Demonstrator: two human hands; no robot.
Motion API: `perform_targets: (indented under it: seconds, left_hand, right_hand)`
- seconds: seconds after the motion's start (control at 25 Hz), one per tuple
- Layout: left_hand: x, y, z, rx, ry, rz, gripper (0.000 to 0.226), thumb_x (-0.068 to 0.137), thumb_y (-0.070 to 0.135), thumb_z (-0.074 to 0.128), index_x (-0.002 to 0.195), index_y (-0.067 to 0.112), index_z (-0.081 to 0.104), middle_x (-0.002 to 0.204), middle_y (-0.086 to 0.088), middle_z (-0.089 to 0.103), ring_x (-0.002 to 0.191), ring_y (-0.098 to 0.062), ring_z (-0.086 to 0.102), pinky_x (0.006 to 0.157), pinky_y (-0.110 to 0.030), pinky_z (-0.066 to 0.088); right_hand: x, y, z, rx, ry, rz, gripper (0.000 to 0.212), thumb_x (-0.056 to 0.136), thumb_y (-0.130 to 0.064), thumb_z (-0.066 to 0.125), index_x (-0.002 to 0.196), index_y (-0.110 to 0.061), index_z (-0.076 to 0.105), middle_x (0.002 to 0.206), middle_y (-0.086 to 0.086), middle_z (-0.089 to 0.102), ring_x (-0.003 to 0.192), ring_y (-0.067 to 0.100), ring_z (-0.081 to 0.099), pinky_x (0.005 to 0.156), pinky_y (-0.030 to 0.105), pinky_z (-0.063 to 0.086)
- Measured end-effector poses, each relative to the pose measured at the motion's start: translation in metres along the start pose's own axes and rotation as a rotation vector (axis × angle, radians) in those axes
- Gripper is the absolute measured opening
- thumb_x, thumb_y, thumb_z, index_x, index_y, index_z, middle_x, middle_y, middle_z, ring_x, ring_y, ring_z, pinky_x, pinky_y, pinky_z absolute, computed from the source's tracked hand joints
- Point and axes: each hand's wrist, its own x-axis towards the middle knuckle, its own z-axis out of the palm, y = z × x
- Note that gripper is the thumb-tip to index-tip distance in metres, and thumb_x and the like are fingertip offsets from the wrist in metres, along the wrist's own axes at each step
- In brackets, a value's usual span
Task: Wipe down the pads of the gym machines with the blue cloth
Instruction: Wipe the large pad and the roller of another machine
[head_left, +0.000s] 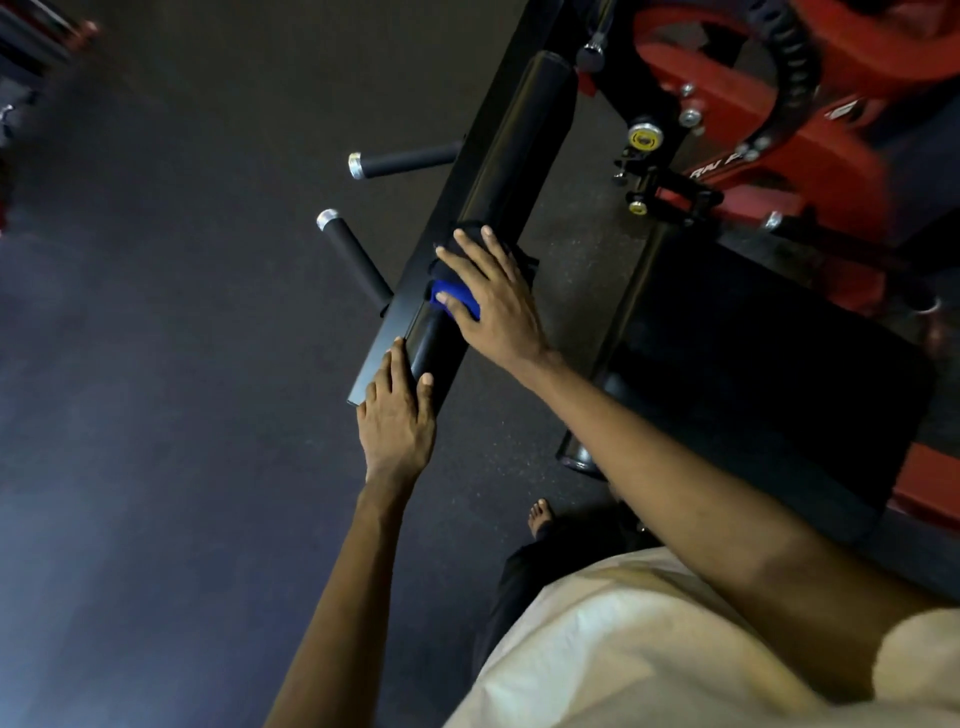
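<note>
Because your right hand (493, 306) only pressed the blue cloth (457, 302) flat under spread fingers, gripping nothing, it could have slipped off the rounded pad (514, 156) toward the floor (156, 312); your left hand (397, 421) lay flat on the pad's near end, holding nothing. The cloth looked bunched, bright blue at one fold, dark elsewhere, nearer that near end.

- The right hand (493, 296) lies palm down, its fingers straight and spread and the thumb held out sideways, pressing on the blue cloth (457, 304).
- The left hand (397, 415) lies flat nearer the body, fingers straight and together and the thumb apart, resting on the end of the roller pad (498, 171).
- Both forearms are bare and reach forward.
</note>
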Motion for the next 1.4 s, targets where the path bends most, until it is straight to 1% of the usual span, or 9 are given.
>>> perform_targets:
  seconds: [0.12,0.32,0.56,0.68,0.8,0.92,1.08,1.24,1.4]
  left_hand:
    - [0.003,-0.001,-0.002,-0.016,-0.045,0.005,0.063,0.106,0.054,0.025,0.161,0.026,0.012,0.164,-0.006,0.025,0.144,-0.032,0.033,0.110,-0.056,0.030]
    - [0.000,0.007,-0.005,-0.057,0.034,0.009,0.058,0.106,0.053,0.030,0.157,0.025,0.025,0.152,-0.006,0.038,0.132,-0.031,0.045,0.102,-0.055,0.039]
    - [0.038,0.019,-0.022,-0.055,-0.020,0.171,0.055,0.099,0.030,0.043,0.151,0.015,0.034,0.152,-0.010,0.034,0.132,-0.031,0.039,0.108,-0.047,0.034]
    - [0.050,0.027,-0.024,0.013,-0.073,0.273,0.059,0.104,0.036,0.034,0.157,0.012,0.022,0.161,-0.005,0.022,0.142,-0.021,0.026,0.116,-0.045,0.028]
    - [0.050,0.028,-0.018,-0.053,-0.030,0.257,0.062,0.106,0.040,0.036,0.160,0.017,0.016,0.160,-0.003,0.025,0.141,-0.020,0.030,0.116,-0.041,0.025]
    - [0.049,0.028,-0.018,-0.101,0.017,0.256,0.064,0.105,0.041,0.044,0.161,0.021,0.018,0.158,-0.001,0.031,0.140,-0.018,0.032,0.114,-0.035,0.027]
    - [0.049,0.030,-0.016,-0.106,0.059,0.256,0.063,0.106,0.045,0.042,0.160,0.021,0.021,0.157,-0.001,0.036,0.141,-0.017,0.034,0.116,-0.037,0.032]
    - [0.049,0.029,-0.015,-0.117,0.075,0.260,0.064,0.105,0.046,0.044,0.160,0.020,0.023,0.153,-0.001,0.042,0.137,-0.016,0.039,0.114,-0.036,0.035]
    - [0.048,0.031,-0.015,-0.113,0.090,0.250,0.064,0.104,0.046,0.045,0.159,0.019,0.024,0.151,-0.001,0.046,0.135,-0.016,0.041,0.113,-0.032,0.034]
  right_hand:
    - [0.005,-0.016,0.008,0.090,0.070,0.196,0.052,0.098,-0.036,0.056,0.147,-0.018,0.049,0.158,0.006,0.039,0.151,0.030,0.022,0.122,0.044,0.025]
    - [-0.026,0.006,0.011,0.141,0.022,-0.044,0.056,0.099,-0.029,0.059,0.151,-0.016,0.043,0.162,0.004,0.032,0.153,0.027,0.017,0.120,0.044,0.029]
    - [0.011,-0.008,0.010,0.372,0.258,0.398,0.055,0.101,-0.036,0.055,0.149,-0.011,0.045,0.161,0.010,0.032,0.150,0.030,0.026,0.120,0.038,0.030]
    - [-0.017,-0.017,0.014,0.533,0.178,0.471,0.059,0.104,-0.034,0.047,0.157,-0.014,0.029,0.165,0.005,0.022,0.152,0.016,0.022,0.118,0.021,0.024]
    - [-0.037,-0.012,0.025,0.673,0.086,0.561,0.057,0.106,-0.025,0.042,0.159,-0.020,0.020,0.165,-0.003,0.021,0.148,0.000,0.019,0.117,0.018,0.023]
    - [-0.032,-0.010,0.031,0.784,0.136,0.656,0.055,0.105,-0.020,0.041,0.157,-0.021,0.023,0.160,-0.011,0.027,0.145,-0.003,0.024,0.116,0.015,0.024]
    - [-0.013,-0.002,0.024,0.951,0.155,0.887,0.048,0.108,-0.019,0.041,0.154,-0.017,0.031,0.147,-0.013,0.036,0.136,0.000,0.034,0.100,0.000,0.027]
    - [-0.024,-0.003,0.029,1.033,0.035,0.972,0.055,0.107,-0.042,0.039,0.157,-0.028,0.024,0.157,-0.009,0.031,0.141,0.010,0.033,0.117,0.032,0.030]
    - [-0.010,0.013,0.040,1.141,0.094,1.098,0.047,0.107,-0.040,0.039,0.152,-0.025,0.035,0.153,0.003,0.044,0.135,0.021,0.048,0.114,0.043,0.039]
